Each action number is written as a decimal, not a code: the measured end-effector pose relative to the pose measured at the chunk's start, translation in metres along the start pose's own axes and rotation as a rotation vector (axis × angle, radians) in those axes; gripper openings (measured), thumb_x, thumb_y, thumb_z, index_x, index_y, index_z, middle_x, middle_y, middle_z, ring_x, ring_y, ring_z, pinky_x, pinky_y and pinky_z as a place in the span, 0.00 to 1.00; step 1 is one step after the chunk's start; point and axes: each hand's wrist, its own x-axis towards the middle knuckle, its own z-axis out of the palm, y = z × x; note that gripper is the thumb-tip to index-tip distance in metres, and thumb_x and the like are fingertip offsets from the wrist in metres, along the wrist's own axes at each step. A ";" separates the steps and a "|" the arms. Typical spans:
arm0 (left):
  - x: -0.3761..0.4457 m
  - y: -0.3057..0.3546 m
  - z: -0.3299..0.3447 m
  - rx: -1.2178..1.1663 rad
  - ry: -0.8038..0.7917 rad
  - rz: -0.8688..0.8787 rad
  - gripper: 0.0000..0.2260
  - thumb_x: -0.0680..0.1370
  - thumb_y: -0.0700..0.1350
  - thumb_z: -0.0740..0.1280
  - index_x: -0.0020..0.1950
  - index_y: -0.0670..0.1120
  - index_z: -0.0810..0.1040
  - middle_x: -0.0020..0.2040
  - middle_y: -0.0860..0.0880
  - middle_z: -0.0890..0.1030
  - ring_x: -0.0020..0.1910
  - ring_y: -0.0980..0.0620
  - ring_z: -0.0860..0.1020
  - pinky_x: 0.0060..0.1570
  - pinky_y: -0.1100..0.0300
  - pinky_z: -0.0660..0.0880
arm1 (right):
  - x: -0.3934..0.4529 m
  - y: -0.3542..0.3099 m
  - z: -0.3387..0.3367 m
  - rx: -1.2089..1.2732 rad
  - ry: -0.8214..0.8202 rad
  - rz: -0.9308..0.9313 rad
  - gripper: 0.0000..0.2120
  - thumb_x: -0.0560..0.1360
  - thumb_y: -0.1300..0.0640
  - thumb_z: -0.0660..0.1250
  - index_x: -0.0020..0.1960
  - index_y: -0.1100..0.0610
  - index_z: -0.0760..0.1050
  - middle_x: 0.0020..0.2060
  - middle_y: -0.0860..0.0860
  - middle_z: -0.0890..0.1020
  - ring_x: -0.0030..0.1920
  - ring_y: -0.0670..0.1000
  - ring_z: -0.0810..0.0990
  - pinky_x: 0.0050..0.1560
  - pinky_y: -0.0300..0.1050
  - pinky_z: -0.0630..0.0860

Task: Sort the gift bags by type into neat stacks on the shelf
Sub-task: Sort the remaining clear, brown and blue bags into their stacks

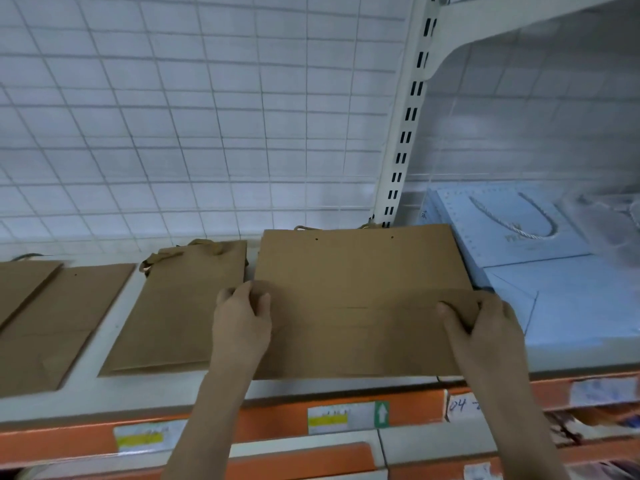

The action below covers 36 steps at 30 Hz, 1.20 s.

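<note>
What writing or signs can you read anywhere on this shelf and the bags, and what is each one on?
"04 -", handwritten on a white tag on the orange shelf edge; it runs on behind the right hand's arm.
White up-arrow sign on the green end of a price label.
Print on the yellow-striped labels: too blurred.
Logo on the blue gift bag: too blurred.
Brown paper bags: no text.

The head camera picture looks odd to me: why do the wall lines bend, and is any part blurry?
Head view: the wide lens bows the wire grid and the shelf edge; the light blue bags at far right smear into haze; the large brown bag and both hands stay fairly sharp; lighting is soft, without harsh glare.
</note>
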 end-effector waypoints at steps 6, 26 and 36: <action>0.010 0.004 0.004 0.060 0.038 -0.013 0.16 0.78 0.44 0.62 0.63 0.38 0.72 0.58 0.39 0.75 0.58 0.41 0.73 0.55 0.52 0.69 | 0.011 0.003 0.021 -0.127 0.099 -0.117 0.16 0.72 0.58 0.70 0.54 0.68 0.75 0.53 0.67 0.72 0.53 0.66 0.71 0.56 0.59 0.69; -0.018 -0.107 -0.100 0.193 0.257 0.213 0.04 0.74 0.38 0.68 0.46 0.38 0.81 0.39 0.42 0.80 0.37 0.41 0.78 0.36 0.58 0.70 | -0.062 -0.109 0.091 0.010 0.036 -0.502 0.08 0.70 0.68 0.68 0.49 0.65 0.79 0.41 0.59 0.80 0.40 0.59 0.78 0.53 0.48 0.71; 0.011 -0.267 -0.251 0.234 0.224 0.146 0.10 0.73 0.43 0.61 0.40 0.40 0.80 0.31 0.44 0.79 0.28 0.42 0.75 0.29 0.60 0.67 | -0.197 -0.274 0.186 0.203 -0.172 -0.554 0.09 0.72 0.65 0.66 0.52 0.62 0.78 0.41 0.56 0.79 0.39 0.55 0.79 0.40 0.49 0.77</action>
